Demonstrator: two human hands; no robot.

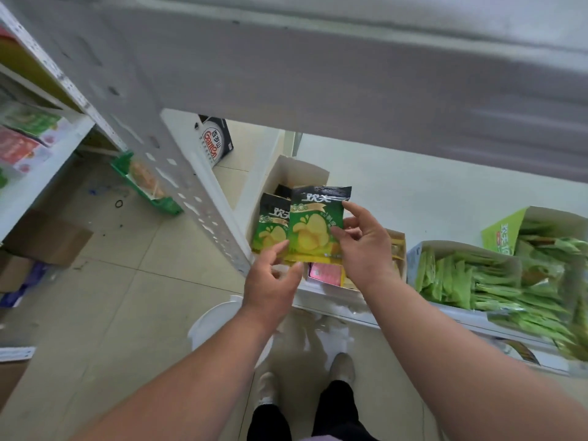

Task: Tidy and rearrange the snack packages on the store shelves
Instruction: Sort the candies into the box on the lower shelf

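A green and black chip bag (315,224) is held upright over the left end of the white shelf (423,192). My right hand (362,246) grips its right edge, and my left hand (270,281) pinches its bottom left corner. A second, matching chip bag (270,227) stands just behind it to the left, in a white display box (296,173). Below the held bag lies a pink packet (324,273) in a low box.
Open boxes of light green snack packets (496,278) fill the shelf's right part. A perforated white upright (194,198) stands left of the bags. A white stool (210,323), cardboard boxes (47,237), a green tray (143,183) and my shoes are on the tiled floor.
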